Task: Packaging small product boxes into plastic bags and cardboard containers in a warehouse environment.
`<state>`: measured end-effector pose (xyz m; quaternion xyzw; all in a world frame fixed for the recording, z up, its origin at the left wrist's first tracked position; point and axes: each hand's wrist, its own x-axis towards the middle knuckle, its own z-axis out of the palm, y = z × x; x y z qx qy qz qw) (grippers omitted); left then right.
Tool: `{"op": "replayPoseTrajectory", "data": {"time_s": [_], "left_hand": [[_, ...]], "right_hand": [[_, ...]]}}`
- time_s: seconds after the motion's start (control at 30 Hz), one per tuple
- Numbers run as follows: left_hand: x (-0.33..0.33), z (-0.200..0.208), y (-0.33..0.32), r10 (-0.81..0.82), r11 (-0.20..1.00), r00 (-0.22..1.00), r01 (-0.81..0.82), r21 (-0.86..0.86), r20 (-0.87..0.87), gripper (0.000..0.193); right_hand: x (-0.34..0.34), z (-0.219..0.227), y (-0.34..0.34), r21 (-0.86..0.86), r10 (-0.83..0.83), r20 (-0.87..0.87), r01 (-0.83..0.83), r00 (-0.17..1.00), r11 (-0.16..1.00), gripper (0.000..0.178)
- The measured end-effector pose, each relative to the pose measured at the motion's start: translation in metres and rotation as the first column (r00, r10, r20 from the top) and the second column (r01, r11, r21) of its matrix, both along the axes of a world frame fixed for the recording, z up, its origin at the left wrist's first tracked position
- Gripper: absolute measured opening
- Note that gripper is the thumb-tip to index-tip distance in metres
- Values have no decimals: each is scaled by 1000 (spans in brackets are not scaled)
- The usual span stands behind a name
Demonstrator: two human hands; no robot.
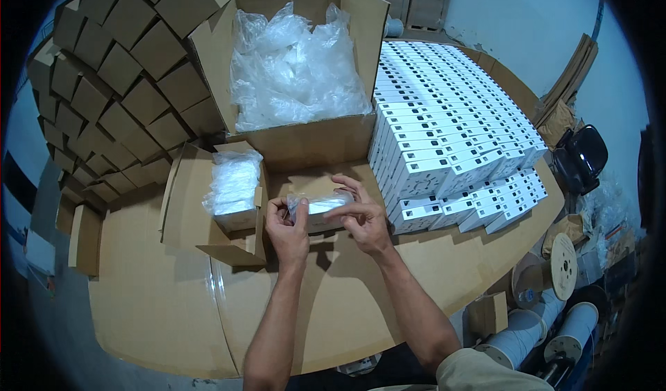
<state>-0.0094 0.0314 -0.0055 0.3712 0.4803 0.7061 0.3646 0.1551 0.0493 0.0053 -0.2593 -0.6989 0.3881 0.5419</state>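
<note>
The left hand (286, 228) pinches the left end of a small wrapped pack (320, 205) between thumb and fingers. The right hand (366, 223) curves about the other end, thumb and fingers parted; whether they press on it cannot be told. The pack lies between the two hands, touching the left one, just above or on the tabletop (159, 308).

It looks light, with a flat-sided, fairly stiff body under loose, crinkled clear film. The film would probably slide and bunch under the fingers, so the firm short ends seem the better hold than the slack wrap; what is inside, and how fragile, does not show.

Just left of the left hand stands an open carton (233, 253) holding similar wrapped packs (236, 177). Beyond the hands, a larger carton (309, 143) brims with clear plastic bags (298, 75); to the right rise stacked white boxes (416, 145).
</note>
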Motion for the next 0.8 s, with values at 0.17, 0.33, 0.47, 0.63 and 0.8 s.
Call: {"op": "replayPoseTrajectory", "data": {"time_s": [0.17, 0.33, 0.47, 0.63, 0.8], "left_hand": [[-1, -1, -2, -21, 1000, 1000, 21, -17, -6, 27], [-3, -2, -2, -1, 1000, 999, 1, -10, -33, 27], [9, 21, -11, 276, 948, 879, -183, 258, -389, 29], [11, 30, -25, 407, 901, 298, 25, 433, -864, 31], [8, 25, -21, 279, 936, 362, 104, 336, -890, 27]], "right_hand": [[-9, -3, -2, -156, -100, 50, 107, 994, 982, 31], [-15, -1, -5, -303, -114, 19, 114, 993, 946, 30], [-13, 3, -3, -353, -106, 71, 124, 992, 927, 28], [-13, -4, 0, -311, -151, 31, 153, 988, 938, 26], [-15, -2, -3, -288, -150, 47, 157, 988, 945, 28]]}}
